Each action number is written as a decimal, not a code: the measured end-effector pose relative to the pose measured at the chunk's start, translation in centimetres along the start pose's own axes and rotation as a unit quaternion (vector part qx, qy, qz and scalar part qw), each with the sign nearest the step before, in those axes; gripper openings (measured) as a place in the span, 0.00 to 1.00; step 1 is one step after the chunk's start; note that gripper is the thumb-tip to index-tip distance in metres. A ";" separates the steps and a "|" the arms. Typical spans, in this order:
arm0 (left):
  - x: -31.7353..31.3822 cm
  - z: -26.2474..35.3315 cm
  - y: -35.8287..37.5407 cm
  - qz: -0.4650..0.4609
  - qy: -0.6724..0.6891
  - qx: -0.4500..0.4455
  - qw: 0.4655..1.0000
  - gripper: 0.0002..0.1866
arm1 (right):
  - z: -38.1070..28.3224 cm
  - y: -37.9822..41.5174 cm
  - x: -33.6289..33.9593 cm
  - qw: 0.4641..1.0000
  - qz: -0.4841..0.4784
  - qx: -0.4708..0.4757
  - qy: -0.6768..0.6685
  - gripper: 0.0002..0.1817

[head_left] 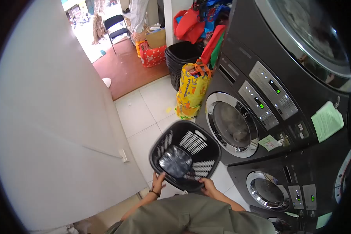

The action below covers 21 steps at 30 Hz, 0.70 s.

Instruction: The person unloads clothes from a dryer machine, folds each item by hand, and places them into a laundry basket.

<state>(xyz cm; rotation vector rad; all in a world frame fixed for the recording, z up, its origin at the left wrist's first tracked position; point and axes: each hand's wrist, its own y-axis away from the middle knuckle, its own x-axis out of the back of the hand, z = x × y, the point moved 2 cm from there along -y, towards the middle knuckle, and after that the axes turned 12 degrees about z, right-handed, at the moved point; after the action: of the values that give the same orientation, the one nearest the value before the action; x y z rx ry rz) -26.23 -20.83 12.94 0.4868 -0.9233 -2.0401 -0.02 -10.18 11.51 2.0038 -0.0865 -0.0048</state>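
Observation:
A black plastic laundry basket (211, 151) with slotted sides is held in front of my body, its open top facing me. My left hand (157, 183), with a dark band at the wrist, grips the near left part of the rim. At the near right, my right hand (209, 187) is closed on the same rim, thumb over the edge. In the bottom of the basket lies a dark, shiny bundle that looks like a plastic bag (176, 161). The fingers under the rim are partly hidden.
Stacked front-loading machines (232, 124) line the right side. Beyond the basket stand a yellow shopping bag (192, 91) and nested black baskets (175, 62), with red and blue bags (189, 27) above. A white wall (66, 136) runs along the left; a folding chair (116, 28) stands near the doorway.

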 end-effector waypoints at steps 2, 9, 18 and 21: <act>-2.0 4.4 -2.7 0.039 0.022 -0.072 0.996 0.38 | -4.2 0.9 -5.6 0.998 -0.037 0.034 0.030 0.10; -5.7 21.1 -9.9 0.119 0.101 -0.050 0.987 0.25 | -20.8 -4.6 -21.4 0.971 -0.086 0.156 0.157 0.11; -5.4 42.3 -21.3 0.216 0.180 -0.156 0.947 0.18 | -39.8 -4.1 -45.3 0.882 -0.234 0.235 0.335 0.21; -1.6 46.4 -29.7 0.186 0.201 -0.171 0.947 0.23 | -41.1 -6.8 -51.9 0.853 -0.287 0.196 0.390 0.33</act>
<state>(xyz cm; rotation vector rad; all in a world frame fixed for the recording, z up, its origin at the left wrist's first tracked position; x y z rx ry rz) -69.53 12.25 20.94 0.4725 -0.3682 -1.6254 -49.63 33.18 20.85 2.2074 1.1108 0.4740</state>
